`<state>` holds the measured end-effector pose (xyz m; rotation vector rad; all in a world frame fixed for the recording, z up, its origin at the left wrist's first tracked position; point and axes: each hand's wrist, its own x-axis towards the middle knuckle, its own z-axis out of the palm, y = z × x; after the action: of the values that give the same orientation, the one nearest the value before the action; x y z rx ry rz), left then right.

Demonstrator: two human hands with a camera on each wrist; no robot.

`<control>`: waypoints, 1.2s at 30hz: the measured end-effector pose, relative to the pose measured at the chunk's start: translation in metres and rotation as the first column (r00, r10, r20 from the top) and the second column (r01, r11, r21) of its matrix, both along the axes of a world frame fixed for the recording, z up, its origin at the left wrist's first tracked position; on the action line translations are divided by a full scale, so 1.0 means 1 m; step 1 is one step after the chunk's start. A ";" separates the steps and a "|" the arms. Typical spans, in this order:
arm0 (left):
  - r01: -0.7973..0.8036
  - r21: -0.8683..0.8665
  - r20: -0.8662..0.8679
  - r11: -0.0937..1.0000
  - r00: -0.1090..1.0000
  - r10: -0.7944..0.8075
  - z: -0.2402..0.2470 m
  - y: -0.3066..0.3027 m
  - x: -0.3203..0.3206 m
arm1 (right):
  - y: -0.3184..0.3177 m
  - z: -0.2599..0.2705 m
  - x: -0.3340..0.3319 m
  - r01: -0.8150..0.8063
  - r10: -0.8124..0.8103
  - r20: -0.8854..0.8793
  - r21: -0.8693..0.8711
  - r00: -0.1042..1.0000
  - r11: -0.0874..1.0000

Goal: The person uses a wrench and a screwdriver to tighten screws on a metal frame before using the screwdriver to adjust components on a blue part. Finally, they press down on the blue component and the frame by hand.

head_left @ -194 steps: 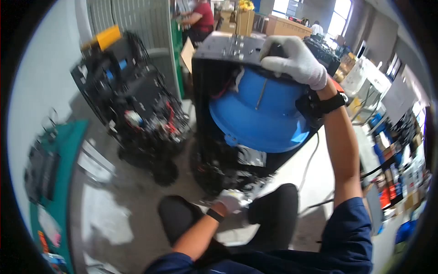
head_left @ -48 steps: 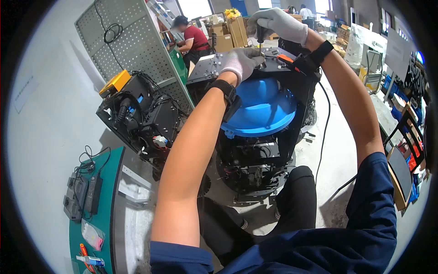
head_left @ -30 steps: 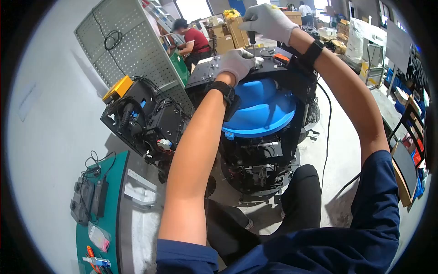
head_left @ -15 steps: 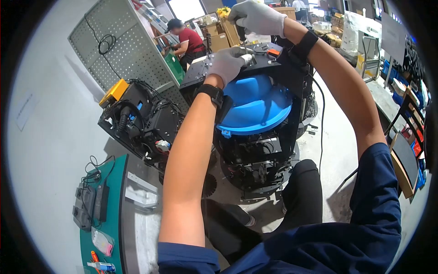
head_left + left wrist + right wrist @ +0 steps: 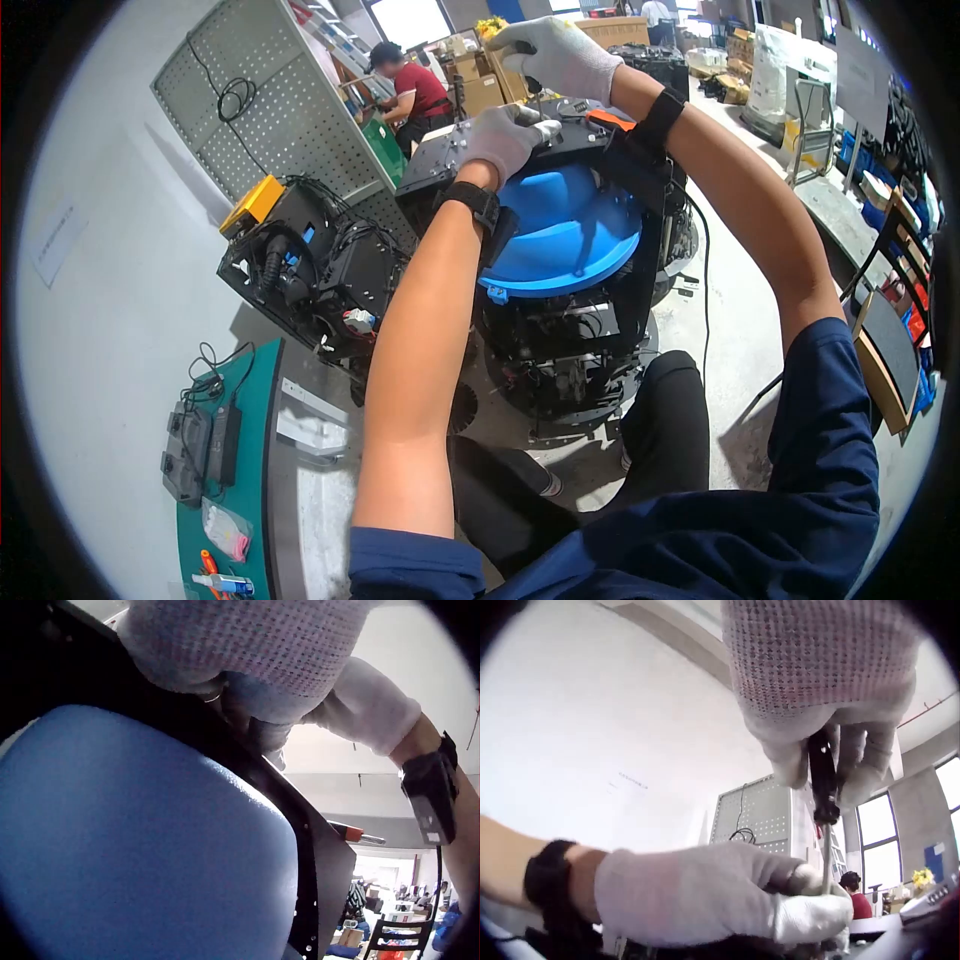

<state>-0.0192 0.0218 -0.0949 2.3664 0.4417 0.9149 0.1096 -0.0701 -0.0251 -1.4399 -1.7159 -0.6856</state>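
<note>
My gloved right hand (image 5: 570,62) holds a screwdriver (image 5: 824,780) by its dark handle, with the shaft pointing down. Fingertips and thumb surround the handle in the right wrist view. Below it, my gloved left hand (image 5: 498,138) pinches round the lower shaft with thumb and forefinger, hiding the tip. This left hand is at the front edge of the black top plate (image 5: 432,158) of a wheeled machine. Under the plate sits a blue, rounded tub (image 5: 565,240) inside the black frame. An orange-and-black tool (image 5: 608,120) lies on the plate at the right.
A second black machine (image 5: 315,260) with a yellow box on top stands at the left by a perforated panel (image 5: 290,90). Near my left side, a green table (image 5: 250,420) bears a charger and cables. Another person (image 5: 415,92) sits behind. A cable (image 5: 707,290) hangs at right.
Earlier, my right hand gripped the machine's top edge while my left was low by its base. Both have since come to the top plate with the screwdriver. Lately my right hand has dropped slightly.
</note>
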 end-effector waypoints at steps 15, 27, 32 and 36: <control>0.126 0.067 0.052 0.990 0.990 -0.129 -0.009 0.011 -0.004 | 0.011 0.005 0.007 -0.378 0.277 -0.394 -0.207 0.876 0.902; -0.098 0.107 0.011 0.989 0.995 0.097 -0.007 0.008 0.003 | 0.037 0.007 0.004 -0.217 0.198 -0.548 0.030 0.813 0.976; 0.075 -0.074 0.046 0.994 0.996 -0.072 -0.004 0.005 -0.001 | 0.035 0.003 0.010 -0.398 0.356 -0.578 0.058 0.734 0.916; 0.148 -0.065 0.051 0.987 0.988 -0.145 -0.007 0.016 -0.002 | 0.030 0.004 0.000 -0.758 0.491 -0.791 0.055 0.364 0.650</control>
<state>-0.0209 0.0383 -0.1015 2.2770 0.2723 0.8712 0.1100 -0.0398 -0.0206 -0.8614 -1.5005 0.6330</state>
